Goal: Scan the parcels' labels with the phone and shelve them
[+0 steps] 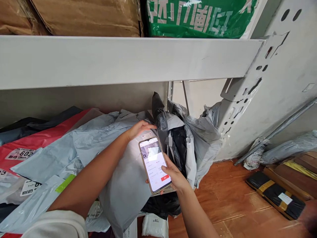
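though left grip (138, 129) is unclear, right grip (178, 178) clasps phone (153, 165), long axis slanting, top up-left.

Below a white shelf beam (123, 61), a person's right hand (177, 176) holds a lit phone (151, 165) over a grey plastic bag (128, 181); the left hand (139, 130) is outstretched just beside a black-wrapped parcel (158, 107).

One left hand (138, 129), one right hand (176, 177), one smartphone (155, 172), one metal pole (279, 132) and one black parcel with yellow tape (274, 195) are in view. Above one white shelf beam (123, 61) there are two cardboard boxes (86, 16) and one green plastic bag (195, 24). Grey plastic mailers (123, 185) number at least three, overlapping too much for an exact count.
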A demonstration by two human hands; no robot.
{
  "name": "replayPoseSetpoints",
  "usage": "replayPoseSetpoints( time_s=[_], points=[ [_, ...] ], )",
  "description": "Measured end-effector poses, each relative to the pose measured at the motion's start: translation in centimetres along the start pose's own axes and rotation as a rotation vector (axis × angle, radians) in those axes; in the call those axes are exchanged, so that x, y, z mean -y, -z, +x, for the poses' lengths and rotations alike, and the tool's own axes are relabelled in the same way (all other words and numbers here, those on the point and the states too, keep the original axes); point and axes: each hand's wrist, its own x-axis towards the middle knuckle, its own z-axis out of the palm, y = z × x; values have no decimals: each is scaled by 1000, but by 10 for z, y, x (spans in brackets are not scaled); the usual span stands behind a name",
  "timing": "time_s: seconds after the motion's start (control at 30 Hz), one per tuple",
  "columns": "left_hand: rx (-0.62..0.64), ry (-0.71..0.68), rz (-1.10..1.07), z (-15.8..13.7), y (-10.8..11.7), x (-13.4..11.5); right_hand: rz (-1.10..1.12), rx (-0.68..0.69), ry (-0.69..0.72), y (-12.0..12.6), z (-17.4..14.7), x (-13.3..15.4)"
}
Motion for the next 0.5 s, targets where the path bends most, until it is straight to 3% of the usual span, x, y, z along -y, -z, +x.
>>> replayPoseSetpoints(
  time_s=[0.23,0.5],
  points=[
    [-17,4,19,2,2,3,39,151,36,-9,-9,3],
    [-22,-31,55,11,14,12,7,201,21,-23,-17,3]
  ],
)
